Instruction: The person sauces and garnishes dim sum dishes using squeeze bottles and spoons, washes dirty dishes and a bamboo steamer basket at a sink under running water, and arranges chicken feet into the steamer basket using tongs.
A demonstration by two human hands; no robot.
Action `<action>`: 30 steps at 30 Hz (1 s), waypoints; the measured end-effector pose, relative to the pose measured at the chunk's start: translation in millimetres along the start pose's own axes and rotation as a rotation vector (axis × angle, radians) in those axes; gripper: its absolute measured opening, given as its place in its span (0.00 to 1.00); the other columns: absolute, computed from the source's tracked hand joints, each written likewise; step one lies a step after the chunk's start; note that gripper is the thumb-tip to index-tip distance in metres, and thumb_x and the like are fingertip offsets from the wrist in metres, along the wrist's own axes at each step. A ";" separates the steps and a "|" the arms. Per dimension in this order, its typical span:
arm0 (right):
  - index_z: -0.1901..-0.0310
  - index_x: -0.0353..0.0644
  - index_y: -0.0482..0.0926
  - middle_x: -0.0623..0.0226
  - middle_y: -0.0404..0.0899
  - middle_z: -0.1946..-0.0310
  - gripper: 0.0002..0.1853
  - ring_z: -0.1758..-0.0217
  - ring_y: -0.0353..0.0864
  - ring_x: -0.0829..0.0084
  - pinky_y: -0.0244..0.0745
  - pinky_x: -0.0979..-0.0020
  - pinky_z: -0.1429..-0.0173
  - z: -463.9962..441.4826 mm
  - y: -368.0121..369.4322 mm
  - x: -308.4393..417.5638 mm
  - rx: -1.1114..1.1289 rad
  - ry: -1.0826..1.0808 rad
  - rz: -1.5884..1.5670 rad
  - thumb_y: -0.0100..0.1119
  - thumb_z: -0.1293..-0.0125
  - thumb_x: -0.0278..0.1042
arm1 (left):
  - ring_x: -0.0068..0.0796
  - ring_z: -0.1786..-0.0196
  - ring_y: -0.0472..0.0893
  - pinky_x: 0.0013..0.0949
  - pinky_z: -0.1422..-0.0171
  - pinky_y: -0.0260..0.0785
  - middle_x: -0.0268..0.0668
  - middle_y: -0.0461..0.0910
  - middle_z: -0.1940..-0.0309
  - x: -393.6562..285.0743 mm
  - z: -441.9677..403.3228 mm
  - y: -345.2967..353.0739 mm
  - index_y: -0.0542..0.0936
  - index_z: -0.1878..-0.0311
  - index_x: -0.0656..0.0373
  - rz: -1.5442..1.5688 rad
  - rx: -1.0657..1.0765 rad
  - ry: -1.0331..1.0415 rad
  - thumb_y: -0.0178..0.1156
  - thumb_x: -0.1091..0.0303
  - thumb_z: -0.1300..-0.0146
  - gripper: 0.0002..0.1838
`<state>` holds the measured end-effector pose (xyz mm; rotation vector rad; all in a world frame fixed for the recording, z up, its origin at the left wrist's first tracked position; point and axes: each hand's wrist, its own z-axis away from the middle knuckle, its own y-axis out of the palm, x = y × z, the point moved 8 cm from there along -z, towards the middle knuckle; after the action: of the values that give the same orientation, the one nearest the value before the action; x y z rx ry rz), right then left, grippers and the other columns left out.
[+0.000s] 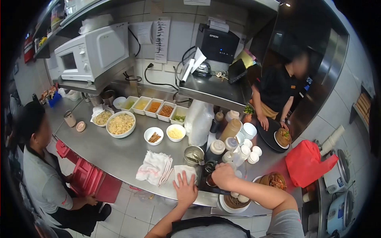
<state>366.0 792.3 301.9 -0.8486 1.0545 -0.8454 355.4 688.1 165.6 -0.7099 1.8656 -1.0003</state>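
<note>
My left hand (185, 189) lies with fingers spread on a folded white cloth (185, 173) at the counter's front edge. Left of it is a crumpled white towel (154, 168). My right hand (223, 175) is closed, over small dark containers (210, 181) of sauce; what its fingers hold is hidden. Just behind the cloth stands a metal pot (194, 155) with a utensil in it. Below my right forearm, a round steamer basket (235, 201) sits on a white plate, partly covered by the arm.
Squeeze bottles (230, 130) and stacked white cups (249, 131) stand behind my right hand. Bowls of food (120, 124) and ingredient trays (153, 107) line the counter. One person (47, 178) stands at left; another (278, 87) handles a black tray (266, 137). A red bag (307, 164) is at right.
</note>
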 end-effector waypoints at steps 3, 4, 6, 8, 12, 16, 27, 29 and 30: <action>0.69 0.40 0.84 0.56 0.83 0.67 0.07 0.60 0.83 0.60 0.76 0.63 0.60 -0.7 -11.2 -20.5 -0.028 0.057 -0.098 0.59 0.50 0.29 | 0.59 0.28 0.47 0.69 0.33 0.39 0.52 0.50 0.30 0.5 1.0 -0.3 0.67 0.35 0.48 0.005 -0.004 0.003 0.53 0.58 0.44 0.29; 0.70 0.39 0.84 0.54 0.83 0.69 0.07 0.62 0.83 0.58 0.78 0.62 0.62 -0.3 -18.1 -27.1 0.015 0.056 -0.132 0.58 0.49 0.29 | 0.59 0.28 0.47 0.69 0.33 0.39 0.52 0.50 0.30 1.0 0.6 -1.0 0.67 0.35 0.48 0.003 -0.011 0.004 0.53 0.58 0.44 0.29; 0.71 0.38 0.84 0.51 0.82 0.71 0.07 0.65 0.84 0.55 0.79 0.60 0.64 3.8 -44.0 -39.5 0.016 0.074 -0.170 0.56 0.48 0.28 | 0.58 0.28 0.47 0.68 0.33 0.39 0.52 0.50 0.30 1.7 1.3 0.0 0.67 0.35 0.47 0.016 -0.002 0.007 0.53 0.59 0.43 0.30; 0.72 0.38 0.83 0.52 0.82 0.72 0.07 0.65 0.84 0.55 0.79 0.60 0.63 5.2 -55.4 -50.3 -0.074 0.122 -0.177 0.55 0.48 0.27 | 0.58 0.28 0.46 0.68 0.33 0.39 0.51 0.49 0.30 3.3 1.2 2.8 0.66 0.35 0.46 0.009 0.002 0.006 0.54 0.58 0.43 0.30; 0.69 0.44 0.85 0.58 0.84 0.69 0.08 0.64 0.85 0.61 0.78 0.65 0.67 -18.7 -19.8 -34.7 0.108 0.180 -0.085 0.57 0.47 0.29 | 0.58 0.28 0.46 0.68 0.33 0.39 0.51 0.48 0.29 4.7 1.8 6.6 0.66 0.34 0.45 -0.006 0.011 0.005 0.54 0.57 0.43 0.30; 0.64 0.45 0.85 0.60 0.85 0.65 0.09 0.63 0.85 0.63 0.77 0.67 0.67 -55.3 32.9 -17.2 0.187 0.154 -0.008 0.57 0.46 0.32 | 0.58 0.28 0.46 0.68 0.33 0.39 0.51 0.48 0.29 5.1 2.2 6.5 0.66 0.34 0.45 -0.009 0.011 0.009 0.54 0.57 0.43 0.30; 0.64 0.36 0.82 0.47 0.81 0.61 0.12 0.58 0.83 0.54 0.78 0.59 0.55 -63.3 52.4 -27.4 0.029 0.476 -0.529 0.49 0.41 0.31 | 0.59 0.28 0.47 0.68 0.33 0.38 0.52 0.49 0.30 6.4 1.8 6.0 0.67 0.36 0.47 0.056 -0.011 0.016 0.55 0.58 0.44 0.30; 0.66 0.36 0.82 0.46 0.80 0.61 0.11 0.58 0.83 0.53 0.78 0.58 0.55 -69.3 78.3 -37.2 -0.034 0.550 -0.644 0.49 0.41 0.30 | 0.59 0.28 0.47 0.68 0.33 0.38 0.52 0.49 0.30 5.7 0.4 4.1 0.67 0.36 0.47 0.055 -0.012 0.021 0.55 0.58 0.44 0.30; 0.64 0.36 0.80 0.48 0.81 0.65 0.11 0.63 0.83 0.56 0.78 0.60 0.61 -81.8 97.3 -41.5 -0.107 0.514 -0.670 0.48 0.39 0.30 | 0.59 0.28 0.47 0.68 0.33 0.38 0.52 0.49 0.30 4.7 1.3 3.2 0.67 0.36 0.48 0.054 -0.011 0.021 0.55 0.59 0.44 0.30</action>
<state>293.9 856.2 209.2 -1.1314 1.2818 -1.6446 354.2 685.6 160.4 -0.6540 1.9005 -0.9669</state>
